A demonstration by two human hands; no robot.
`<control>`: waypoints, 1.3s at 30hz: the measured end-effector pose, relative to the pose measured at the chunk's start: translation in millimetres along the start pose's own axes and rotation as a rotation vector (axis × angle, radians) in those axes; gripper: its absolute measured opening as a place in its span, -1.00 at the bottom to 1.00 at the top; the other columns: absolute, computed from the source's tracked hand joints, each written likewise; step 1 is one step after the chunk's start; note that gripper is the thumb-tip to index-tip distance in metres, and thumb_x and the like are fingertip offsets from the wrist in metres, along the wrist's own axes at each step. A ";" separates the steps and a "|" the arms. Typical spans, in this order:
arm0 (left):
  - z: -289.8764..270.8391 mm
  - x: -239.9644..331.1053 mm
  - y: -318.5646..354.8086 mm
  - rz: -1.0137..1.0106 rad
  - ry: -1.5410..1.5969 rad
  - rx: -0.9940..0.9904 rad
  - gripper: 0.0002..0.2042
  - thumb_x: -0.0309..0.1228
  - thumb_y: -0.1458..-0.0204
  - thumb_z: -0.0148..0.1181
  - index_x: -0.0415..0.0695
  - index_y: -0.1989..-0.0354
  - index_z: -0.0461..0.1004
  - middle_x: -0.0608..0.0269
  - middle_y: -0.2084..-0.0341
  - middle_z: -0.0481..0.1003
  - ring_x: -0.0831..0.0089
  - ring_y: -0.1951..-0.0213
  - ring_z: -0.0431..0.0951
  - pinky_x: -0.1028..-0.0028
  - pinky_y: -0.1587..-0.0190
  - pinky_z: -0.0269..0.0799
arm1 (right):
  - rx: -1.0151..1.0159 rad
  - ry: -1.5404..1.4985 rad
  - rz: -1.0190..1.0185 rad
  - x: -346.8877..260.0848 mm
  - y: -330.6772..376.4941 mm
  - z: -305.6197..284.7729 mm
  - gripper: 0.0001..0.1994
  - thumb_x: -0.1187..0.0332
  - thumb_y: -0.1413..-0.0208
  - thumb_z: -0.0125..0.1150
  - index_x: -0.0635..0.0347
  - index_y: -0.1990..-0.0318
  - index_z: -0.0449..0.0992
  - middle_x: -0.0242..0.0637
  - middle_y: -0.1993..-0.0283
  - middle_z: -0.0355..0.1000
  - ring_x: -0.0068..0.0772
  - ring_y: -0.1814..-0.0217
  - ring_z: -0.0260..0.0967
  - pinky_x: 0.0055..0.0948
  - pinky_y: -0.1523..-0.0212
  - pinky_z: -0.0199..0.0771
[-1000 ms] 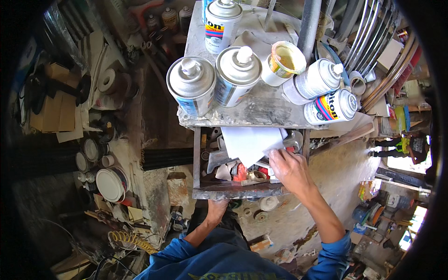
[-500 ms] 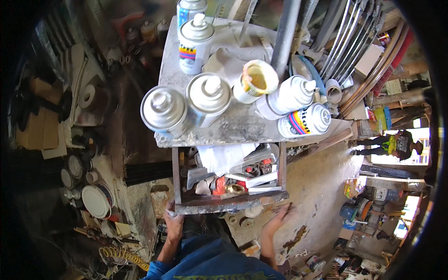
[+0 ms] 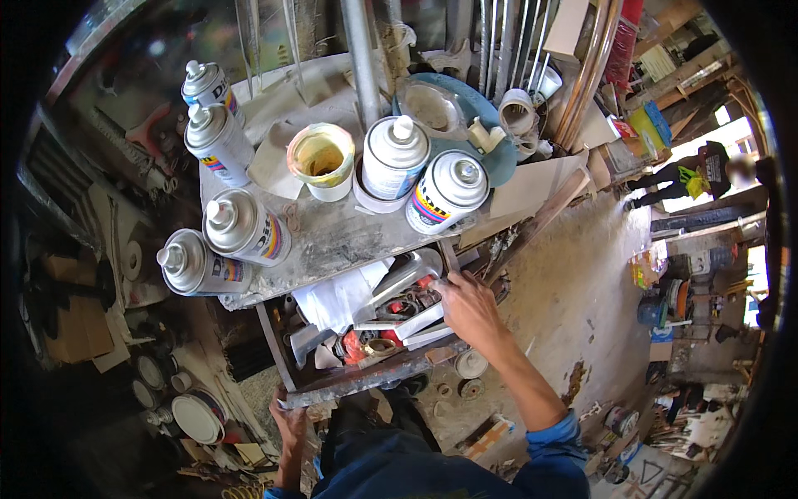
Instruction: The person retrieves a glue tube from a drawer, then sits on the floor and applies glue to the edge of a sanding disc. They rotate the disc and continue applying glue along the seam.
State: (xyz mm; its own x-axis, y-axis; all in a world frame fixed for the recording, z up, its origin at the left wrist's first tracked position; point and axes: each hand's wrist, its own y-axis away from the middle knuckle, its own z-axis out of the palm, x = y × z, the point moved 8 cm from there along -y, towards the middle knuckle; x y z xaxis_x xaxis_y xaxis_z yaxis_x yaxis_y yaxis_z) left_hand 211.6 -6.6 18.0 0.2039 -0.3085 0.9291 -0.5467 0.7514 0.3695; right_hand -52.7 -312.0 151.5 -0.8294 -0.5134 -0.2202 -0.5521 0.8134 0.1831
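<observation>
A shallow wooden drawer (image 3: 332, 388) is pulled out under a worn, paint-stained tabletop (image 3: 332, 237). My left hand (image 3: 288, 422) grips its front left corner, the fingers partly hidden by the wood. Over the drawer's right side reaches my right hand (image 3: 472, 312), loosely open, its fingertips by the contents and no object seen in them. Inside lie a white cloth (image 3: 342, 293), white strips (image 3: 420, 320), a brass-coloured ring (image 3: 381, 348), red pieces (image 3: 353, 345) and a grey tool (image 3: 312, 337). Above stand several spray cans (image 3: 449, 191) and a stained cup (image 3: 320, 158).
A blue round basin (image 3: 495, 162) and metal rods (image 3: 507, 50) are behind the cans. Lidded buckets (image 3: 198, 417) and cardboard boxes (image 3: 79, 320) crowd the left. Another person (image 3: 698, 179) stands far off at the right. Round metal parts (image 3: 471, 366) lie on the floor beyond the drawer.
My right hand has moved from beside the drawer's front up over its right side. My left hand keeps to the front left corner. The view has turned, tilting tabletop and drawer.
</observation>
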 end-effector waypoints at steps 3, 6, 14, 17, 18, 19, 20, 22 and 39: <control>0.5 1.3 6.4 0.043 0.142 0.073 -0.36 -0.05 0.14 0.43 -0.35 0.04 0.42 0.29 0.22 0.50 0.53 0.20 0.45 0.47 0.09 0.36 | 0.046 -0.077 -0.083 2.1 1.7 -4.1 -0.68 0.58 0.01 0.11 0.31 0.05 0.56 -0.02 0.17 0.45 -0.09 0.00 0.39 -0.17 -0.03 0.45; 0.1 1.3 7.4 0.034 0.045 0.120 -0.39 -0.16 0.13 0.44 -0.35 0.01 0.42 0.27 0.19 0.51 0.51 0.17 0.46 0.47 0.06 0.37 | 0.004 -0.103 -0.083 6.1 5.0 -4.8 -0.65 0.59 0.01 0.10 0.32 0.01 0.53 -0.01 0.10 0.43 -0.07 -0.03 0.37 -0.17 -0.06 0.44; -3.6 -6.0 5.6 -0.004 0.120 0.121 -0.41 -0.27 0.13 0.48 -0.36 -0.04 0.41 0.25 0.15 0.52 0.50 0.15 0.48 0.47 0.04 0.38 | -0.100 -0.024 -0.098 -10.3 6.2 8.7 -0.71 0.56 0.00 0.11 0.37 0.07 0.51 -0.02 -0.06 0.35 -0.06 -0.20 0.26 -0.17 -0.19 0.34; -2.0 -5.9 4.6 0.013 0.142 0.082 -0.40 -0.23 0.14 0.50 -0.34 -0.01 0.42 0.27 0.17 0.52 0.53 0.17 0.47 0.49 0.07 0.38 | -0.116 0.015 -0.164 -23.3 7.3 16.1 -0.74 0.56 0.00 0.10 0.42 0.11 0.49 0.00 -0.08 0.37 -0.05 -0.24 0.25 -0.22 -0.21 0.36; -1.0 -5.4 3.7 0.017 0.147 0.067 -0.42 -0.24 0.14 0.49 -0.34 0.00 0.43 0.27 0.18 0.52 0.53 0.17 0.47 0.49 0.07 0.38 | -0.146 0.046 -0.176 -25.5 7.8 20.2 -0.74 0.56 0.00 0.09 0.45 0.12 0.48 0.00 -0.06 0.40 -0.05 -0.27 0.25 -0.26 -0.19 0.40; 0.0 -4.4 2.8 0.021 0.153 0.052 -0.43 -0.25 0.13 0.49 -0.33 0.01 0.43 0.28 0.18 0.52 0.54 0.17 0.46 0.50 0.07 0.38 | -0.125 0.010 -0.131 -23.3 6.5 19.7 -0.75 0.55 -0.01 0.10 0.44 0.12 0.49 0.00 -0.05 0.40 -0.05 -0.25 0.27 -0.25 -0.17 0.42; 0.4 -4.6 1.5 0.005 0.130 0.041 -0.45 -0.25 0.13 0.48 -0.33 0.02 0.43 0.28 0.19 0.52 0.55 0.18 0.46 0.50 0.08 0.38 | -0.114 -0.009 -0.098 -20.9 4.5 19.9 -0.75 0.54 -0.01 0.11 0.44 0.12 0.49 0.00 -0.03 0.41 -0.06 -0.22 0.29 -0.24 -0.14 0.44; 1.3 -4.8 -0.3 -0.028 0.087 0.020 -0.48 -0.27 0.11 0.46 -0.32 0.04 0.44 0.29 0.20 0.52 0.56 0.20 0.46 0.50 0.09 0.38 | -0.075 -0.008 -0.048 -15.7 1.1 18.4 -0.76 0.48 -0.04 0.14 0.39 0.13 0.50 -0.04 0.03 0.44 -0.05 -0.13 0.34 -0.21 -0.11 0.44; 2.9 -6.4 0.5 -0.015 0.151 0.047 -0.49 -0.28 0.14 0.47 -0.29 0.05 0.44 0.31 0.23 0.51 0.56 0.22 0.45 0.51 0.11 0.38 | -0.067 -0.431 0.028 -10.6 30.1 -6.0 -0.80 0.49 -0.11 0.14 0.19 0.13 0.61 -0.15 0.18 0.42 -0.10 0.07 0.42 -0.20 0.01 0.44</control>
State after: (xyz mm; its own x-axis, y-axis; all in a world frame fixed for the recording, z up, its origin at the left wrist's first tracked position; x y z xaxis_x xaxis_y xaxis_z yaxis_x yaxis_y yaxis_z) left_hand 207.7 -6.0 12.2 0.3302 -0.2250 0.9167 -0.5795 0.7182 0.3851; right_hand -61.0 -283.8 165.1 -0.7404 -0.3187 -0.5917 -0.5462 0.7984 0.2534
